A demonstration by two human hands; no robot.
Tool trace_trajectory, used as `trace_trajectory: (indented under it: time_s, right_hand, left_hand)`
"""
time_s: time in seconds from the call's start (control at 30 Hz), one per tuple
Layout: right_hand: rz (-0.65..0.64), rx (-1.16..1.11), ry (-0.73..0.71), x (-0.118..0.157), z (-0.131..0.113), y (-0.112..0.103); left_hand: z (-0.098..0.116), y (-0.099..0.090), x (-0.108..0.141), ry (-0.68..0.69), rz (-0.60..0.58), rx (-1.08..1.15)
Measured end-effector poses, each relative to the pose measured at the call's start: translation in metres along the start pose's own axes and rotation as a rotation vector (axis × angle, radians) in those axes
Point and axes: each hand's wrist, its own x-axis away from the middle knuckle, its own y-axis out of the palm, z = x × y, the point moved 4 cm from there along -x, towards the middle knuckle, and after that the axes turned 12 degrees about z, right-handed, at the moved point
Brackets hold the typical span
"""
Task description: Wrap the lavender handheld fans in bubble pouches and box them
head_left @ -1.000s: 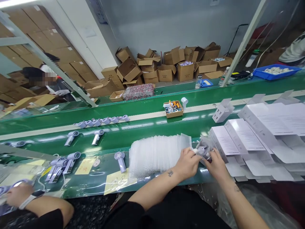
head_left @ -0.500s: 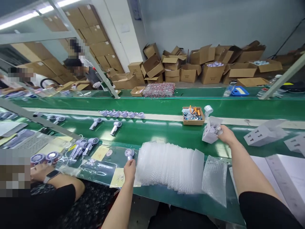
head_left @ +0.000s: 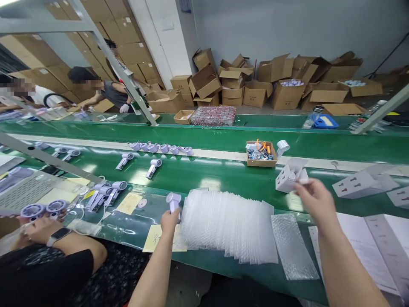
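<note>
Left of the bubble-wrap sleeves (head_left: 226, 226) on the worktop (head_left: 262, 275): one lilac handheld fan (head_left: 173, 199), handle grasped by fingers of the left hand (head_left: 169, 221), the nearer; head just beyond, long axis roughly near-to-far. Right: white open carton (head_left: 284, 182), right hand (head_left: 316, 198) at its edge, grip unclear.

Factory production line: handheld fans (head_left: 152, 170) lie on the green conveyor belt (head_left: 204, 172); open cardboard cartons (head_left: 256, 94) stand beyond it.
</note>
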Motion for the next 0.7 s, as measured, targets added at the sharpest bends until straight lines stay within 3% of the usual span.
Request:
trace_trajectory:
  time_s: [0.1, 0.13, 0.17, 0.23, 0.3, 0.4, 0.47, 0.57, 0.63, 0.7]
  right_hand:
    - [-0.613, -0.393, 0.351, 0.1, -0.01, 0.033]
    - [-0.711, -0.491, 0.481, 0.131, -0.01, 0.043]
    - [-0.735, -0.538, 0.53, 0.155, -0.009, 0.05]
    - [-0.655, -0.662, 0.613, 0.189, 0.0, 0.059]
    - [-0.487, -0.769, 0.693, 0.209, 0.017, 0.056]
    - [-0.251, -0.82, 0.857, 0.235, 0.053, 0.031]
    - [-0.101, -0.82, 0.925, 0.254, 0.079, 0.002]
    - [0.064, -0.773, 0.988, 0.287, 0.115, -0.042]
    - [0.061, -0.677, 1.005, 0.306, 0.135, -0.064]
    - [-0.001, -0.6, 0.982, 0.318, 0.149, -0.079]
  left_hand:
    - [0.029, 0.014, 0.055, 0.113, -0.129, 0.201]
    - [0.038, 0.024, 0.084, 0.147, -0.219, 0.278]
    - [0.046, 0.037, 0.118, 0.163, -0.398, 0.446]
    - [0.056, 0.063, 0.193, 0.147, -0.774, 0.593]
    - [0.055, 0.084, 0.262, 0.181, -1.139, 0.534]
    - [0.046, 0.102, 0.325, 0.381, -1.433, 0.244]
    - [0.046, 0.113, 0.342, 0.553, -1.424, 0.05]
    - [0.06, 0.136, 0.363, 1.012, -1.154, -0.065]
    - [0.063, 0.157, 0.388, 1.349, -1.032, -0.16]
    - [0.057, 0.182, 0.409, 1.536, -1.009, -0.313]
